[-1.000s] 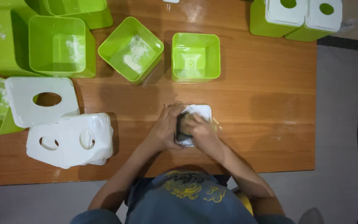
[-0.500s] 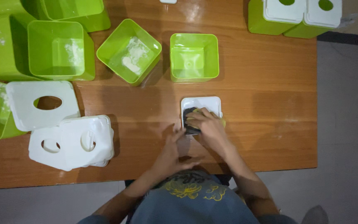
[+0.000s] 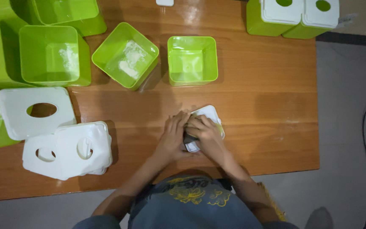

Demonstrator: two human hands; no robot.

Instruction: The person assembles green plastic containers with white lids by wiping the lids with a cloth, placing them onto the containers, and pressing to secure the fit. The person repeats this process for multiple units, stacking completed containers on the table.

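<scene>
**The little lid could slip**

The small white square plastic lid (image 3: 206, 121) lies in the middle of the frame on the brown wooden table (image 3: 267, 106). The left hand (image 3: 172, 135) presses its edge, fingers bent. The right hand (image 3: 204, 133) grips something dark on it. Pushing hard might slide it toward the open green plastic box (image 3: 191, 59) above.

Wooden table (image 3: 267, 106) fills most of the frame. Dead centre, both hands sit on a small white square lid (image 3: 208, 115): left hand (image 3: 174, 135) on its left side, right hand (image 3: 206, 133) on top. Right above it is a square green plastic tub (image 3: 191, 59), with a tilted green tub (image 3: 126, 55) to its left. Far left, a stack of white holed lids (image 3: 66, 148) lies below a larger white lid (image 3: 34, 111). Two lidded green tubs (image 3: 293, 17) sit upper right.
</scene>
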